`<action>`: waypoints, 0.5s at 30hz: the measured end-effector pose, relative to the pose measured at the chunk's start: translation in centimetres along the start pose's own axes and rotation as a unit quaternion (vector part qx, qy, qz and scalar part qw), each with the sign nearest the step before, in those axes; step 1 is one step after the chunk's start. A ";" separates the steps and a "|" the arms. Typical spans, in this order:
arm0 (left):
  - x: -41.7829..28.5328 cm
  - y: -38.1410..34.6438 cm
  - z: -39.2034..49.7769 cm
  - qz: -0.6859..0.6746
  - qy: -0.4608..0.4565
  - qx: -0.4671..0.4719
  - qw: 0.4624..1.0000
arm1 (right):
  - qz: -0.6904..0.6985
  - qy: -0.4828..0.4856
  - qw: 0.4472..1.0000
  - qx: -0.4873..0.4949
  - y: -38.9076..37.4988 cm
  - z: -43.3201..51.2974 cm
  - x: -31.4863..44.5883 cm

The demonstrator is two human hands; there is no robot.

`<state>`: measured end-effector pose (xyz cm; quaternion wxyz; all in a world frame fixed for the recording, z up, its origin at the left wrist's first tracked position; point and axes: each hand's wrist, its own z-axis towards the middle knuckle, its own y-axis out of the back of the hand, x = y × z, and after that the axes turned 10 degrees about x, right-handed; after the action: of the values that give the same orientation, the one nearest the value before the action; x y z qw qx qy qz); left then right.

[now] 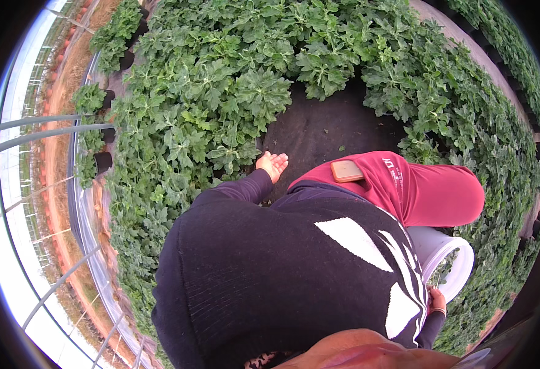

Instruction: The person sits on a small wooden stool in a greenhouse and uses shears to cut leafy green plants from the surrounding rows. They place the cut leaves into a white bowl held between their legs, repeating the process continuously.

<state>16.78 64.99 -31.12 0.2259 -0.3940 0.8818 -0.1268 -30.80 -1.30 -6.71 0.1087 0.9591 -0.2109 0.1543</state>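
Observation:
My left hand is palm up, fingers somewhat apart, with nothing in it. It hovers beside the leafy green plants, over dark ground cover. Low on the right, my right hand, with a band at the wrist, is at the mouth of a white plastic bucket. Its fingers are partly hidden by my sweater, and whether they grip the rim or some stem is unclear. Green plant cuttings lie inside the bucket, which is tilted in the view beside my red-trousered leg.
Dense lobed-leaf plants surround me, some in black pots at the left. A phone sticks out of my trouser pocket. Grey metal poles and plastic sheeting run along the left side. Another row of plants stands at the upper right.

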 end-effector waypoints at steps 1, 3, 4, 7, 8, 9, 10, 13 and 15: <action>0.4 -1.5 0.6 0.018 0.021 0.043 0.999 | -0.030 0.005 0.999 -0.025 -0.1 -0.2 0.1; -0.8 -5.1 3.5 -0.015 -0.030 0.061 0.998 | 0.003 0.014 0.999 -0.034 -0.7 -0.4 0.1; -2.5 -6.4 5.0 -0.058 -0.049 0.058 0.995 | 0.006 0.014 0.999 -0.030 -0.9 -0.6 0.3; -7.6 -8.2 8.1 -0.125 -0.109 0.037 0.985 | -0.009 0.004 0.999 -0.035 -1.4 -0.9 0.8; -8.3 -8.1 8.7 -0.114 -0.094 0.053 0.988 | -0.010 0.006 0.999 -0.038 -1.5 -1.0 0.8; -8.7 -7.9 9.1 -0.093 -0.083 0.061 0.990 | -0.023 0.001 0.998 -0.060 -1.7 -1.4 0.6; -8.8 -7.9 9.5 -0.064 -0.083 0.046 0.993 | -0.050 -0.009 0.997 -0.063 -1.7 -1.4 0.6; -9.1 -7.3 10.2 -0.055 -0.073 0.066 0.994 | -0.057 -0.004 0.997 -0.057 -1.7 -1.6 0.1; -9.2 -7.1 10.5 -0.104 -0.099 0.037 0.989 | -0.058 -0.001 0.996 -0.061 -1.5 -1.5 -0.1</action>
<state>31.99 66.73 -34.63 0.3121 -0.4853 0.8043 -0.1423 -30.59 0.48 -5.52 0.1760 0.9613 -0.1645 0.1339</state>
